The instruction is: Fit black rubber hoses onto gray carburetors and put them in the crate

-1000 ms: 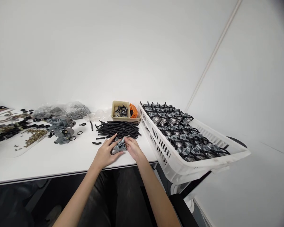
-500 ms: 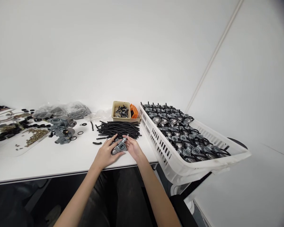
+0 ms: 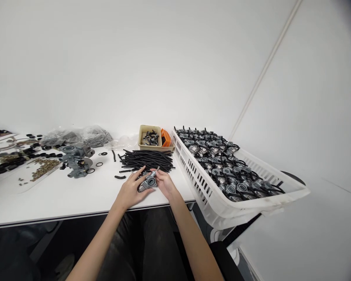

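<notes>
A grey metal carburetor (image 3: 150,182) rests at the front of the white table, its round flanged opening turned toward me. My left hand (image 3: 131,190) is wrapped round its left side, thumb along the near edge and fingers over the top. From the right, my right hand (image 3: 165,184) closes its fingers on the carburetor beside a thin stem that sticks up; the exact fingertip contact is partly hidden. Just behind both hands lies a pile of black rubber hoses (image 3: 146,159). A short loose hose piece (image 3: 120,177) lies left of the pile.
A white slatted crate (image 3: 204,195) full of carburetors with hoses stands at right. Behind the hoses are a cream bin (image 3: 150,128) of small parts and an orange basket (image 3: 165,138). Stacked carburetors (image 3: 76,162), black rings, brass fittings (image 3: 46,168) and plastic bags (image 3: 76,136) occupy the left.
My right hand's fingers have shifted slightly and curled in nearer the carburetor's stem. The left hand and the carburetor have stayed in place.
</notes>
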Demonstrator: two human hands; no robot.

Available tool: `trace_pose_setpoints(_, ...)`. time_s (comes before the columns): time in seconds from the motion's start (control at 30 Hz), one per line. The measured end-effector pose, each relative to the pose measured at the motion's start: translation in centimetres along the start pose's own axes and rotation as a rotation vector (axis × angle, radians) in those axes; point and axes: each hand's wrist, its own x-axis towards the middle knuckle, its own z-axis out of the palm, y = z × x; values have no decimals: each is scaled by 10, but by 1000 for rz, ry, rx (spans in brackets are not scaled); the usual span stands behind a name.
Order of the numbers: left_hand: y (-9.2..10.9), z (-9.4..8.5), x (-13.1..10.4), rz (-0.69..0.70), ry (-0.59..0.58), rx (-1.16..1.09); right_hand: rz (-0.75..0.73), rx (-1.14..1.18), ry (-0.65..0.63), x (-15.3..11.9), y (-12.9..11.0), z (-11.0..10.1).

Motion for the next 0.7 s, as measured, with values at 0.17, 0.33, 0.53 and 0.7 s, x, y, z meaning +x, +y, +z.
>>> trace_pose_setpoints(0.17, -1, 0, -1, -8, -13, 1, -30, 6, 5, 0, 1, 2)
trace_pose_setpoints(0.33, -1, 1, -1, -22, -2, 3, -26, -16, -9, -1, 1, 1)
trace_pose_setpoints(0.53, -1, 0, 0, -2, -4, 0, -66, -27, 40, 5, 7, 0)
trace_pose_setpoints(0.7, -1, -1, -2, 16, 1, 33, -69, -18, 37, 2, 6, 1)
